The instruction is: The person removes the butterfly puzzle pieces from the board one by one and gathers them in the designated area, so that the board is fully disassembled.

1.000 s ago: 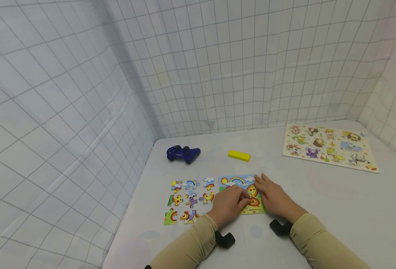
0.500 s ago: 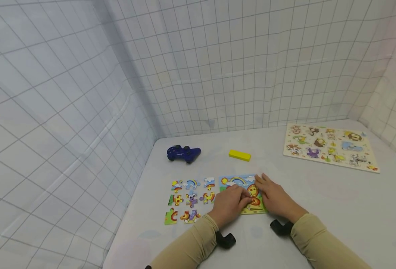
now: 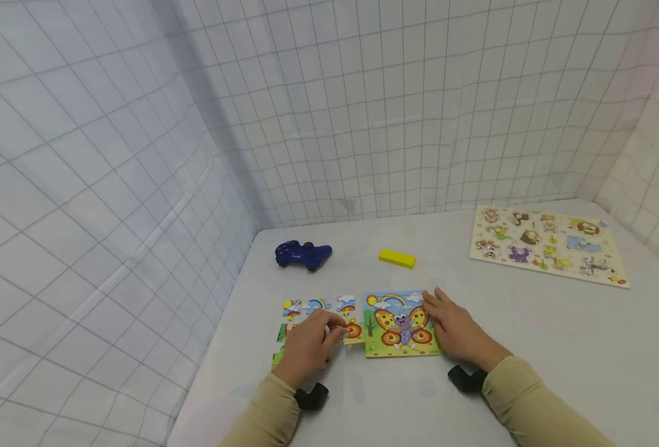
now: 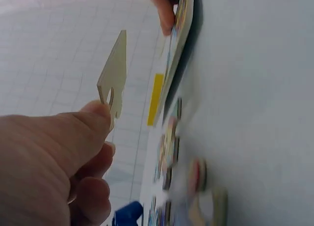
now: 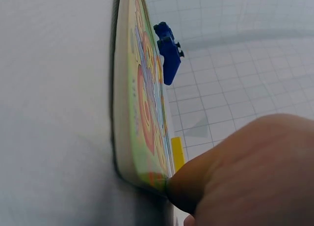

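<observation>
My left hand [image 3: 309,344] pinches a jigsaw piece [image 3: 354,331] between thumb and fingertips, just left of the butterfly puzzle board. In the left wrist view the piece [image 4: 114,73] is edge-on, its plain pale back showing, clear of the tabletop. The butterfly puzzle board [image 3: 400,351] lies flat, its butterfly, sun and rainbow picture in full view. Along the board's right edge rests my right hand [image 3: 459,326], fingers extended toward the upper corner; the right wrist view has the thumb at the board corner [image 5: 157,179]. Loose jigsaw pieces [image 3: 318,304] lie left of the board, several partly hidden by my left hand.
Behind the pieces sits a blue game controller [image 3: 304,255]. A yellow block [image 3: 397,258] lies beyond the board. At the back right is a larger animal puzzle board [image 3: 549,245]. Grid-patterned cloth walls [image 3: 396,112] enclose the white table's back and sides.
My left hand has moved left off the board, carrying a jigsaw piece with it, and the whole butterfly picture is now uncovered. The right hand has stayed at the board's right edge.
</observation>
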A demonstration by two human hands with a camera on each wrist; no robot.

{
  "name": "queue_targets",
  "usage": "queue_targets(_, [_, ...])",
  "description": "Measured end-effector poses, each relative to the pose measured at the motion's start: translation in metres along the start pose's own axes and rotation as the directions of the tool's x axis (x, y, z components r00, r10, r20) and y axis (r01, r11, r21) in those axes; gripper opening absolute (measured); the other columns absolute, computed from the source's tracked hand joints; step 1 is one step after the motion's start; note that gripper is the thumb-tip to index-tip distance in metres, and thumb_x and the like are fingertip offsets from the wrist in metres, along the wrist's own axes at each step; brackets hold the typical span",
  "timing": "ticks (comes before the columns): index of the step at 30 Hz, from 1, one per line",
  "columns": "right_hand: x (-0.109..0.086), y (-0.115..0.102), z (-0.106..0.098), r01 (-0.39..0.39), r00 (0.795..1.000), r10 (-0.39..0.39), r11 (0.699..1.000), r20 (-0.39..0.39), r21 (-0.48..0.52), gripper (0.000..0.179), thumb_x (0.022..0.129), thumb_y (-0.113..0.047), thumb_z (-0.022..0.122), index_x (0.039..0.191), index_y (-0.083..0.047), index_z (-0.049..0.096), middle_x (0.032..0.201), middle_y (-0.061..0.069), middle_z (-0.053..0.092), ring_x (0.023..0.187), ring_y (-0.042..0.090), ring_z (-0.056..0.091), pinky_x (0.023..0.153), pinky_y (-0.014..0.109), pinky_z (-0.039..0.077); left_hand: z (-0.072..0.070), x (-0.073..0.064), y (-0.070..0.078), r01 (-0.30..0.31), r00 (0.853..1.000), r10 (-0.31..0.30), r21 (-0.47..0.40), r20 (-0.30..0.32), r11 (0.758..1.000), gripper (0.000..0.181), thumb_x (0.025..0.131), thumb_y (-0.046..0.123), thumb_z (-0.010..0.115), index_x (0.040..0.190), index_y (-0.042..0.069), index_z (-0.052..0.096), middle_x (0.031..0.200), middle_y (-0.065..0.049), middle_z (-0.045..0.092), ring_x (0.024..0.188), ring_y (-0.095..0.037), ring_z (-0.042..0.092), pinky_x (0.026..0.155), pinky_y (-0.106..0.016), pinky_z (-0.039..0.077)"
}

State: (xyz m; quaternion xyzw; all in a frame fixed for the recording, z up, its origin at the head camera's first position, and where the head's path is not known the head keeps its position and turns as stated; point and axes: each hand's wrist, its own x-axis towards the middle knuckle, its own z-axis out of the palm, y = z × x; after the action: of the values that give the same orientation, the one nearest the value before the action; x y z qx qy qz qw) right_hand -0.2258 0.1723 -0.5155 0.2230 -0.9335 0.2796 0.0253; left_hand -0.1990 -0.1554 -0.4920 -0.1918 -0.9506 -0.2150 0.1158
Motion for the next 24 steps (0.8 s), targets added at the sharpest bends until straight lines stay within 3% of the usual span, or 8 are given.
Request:
queue_targets(5, [0.002, 0.000, -0.002, -0.003, 1.000, 0.003, 1.000, 0.007, -0.010, 0.045, 0.103, -0.003, 0.050, 0.147, 0.007, 0.050, 0.161, 0.022, 0.038, 0.152, 0.050, 0.023, 0.116, 0.067, 0.027, -0.008, -0.012, -0.020, -0.041, 0.997, 0.039, 0.027, 0.066, 0.999, 0.013, 0.097, 0.037, 0.072, 0.105, 0.027, 0.072, 0.090, 0.014, 0.060, 0.065, 0.006, 0.048, 0.054, -0.018, 0.039])
queue_targets(10, [0.000, 0.001, -0.002, -0.009, 1.000, 0.009, 1.000, 0.015, -0.012, 0.044, 0.103, -0.004, 0.050, 0.146, 0.007, 0.050, 0.161, 0.022, 0.038, 0.151, 0.050, 0.023, 0.116, 0.067, 0.028, -0.004, -0.014, -0.022, -0.088, 0.987, 0.078, 0.063, 0.142, 0.994, 0.014, 0.095, 0.041, 0.073, 0.102, 0.029, 0.072, 0.092, 0.015, 0.063, 0.068, 0.007, 0.049, 0.059, -0.017, 0.042])
queue_targets(24, [0.000, -0.001, -0.002, -0.008, 1.000, 0.008, 1.000, 0.018, -0.023, 0.046, 0.104, -0.006, 0.051, 0.148, 0.006, 0.048, 0.162, 0.021, 0.036, 0.152, 0.049, 0.022, 0.116, 0.067, 0.028, -0.005, -0.016, -0.020, -0.116, 0.987, 0.106, 0.078, 0.124, 0.990, 0.013, 0.091, 0.040, 0.079, 0.094, 0.030, 0.071, 0.085, 0.018, 0.059, 0.069, 0.007, 0.049, 0.059, -0.016, 0.041])
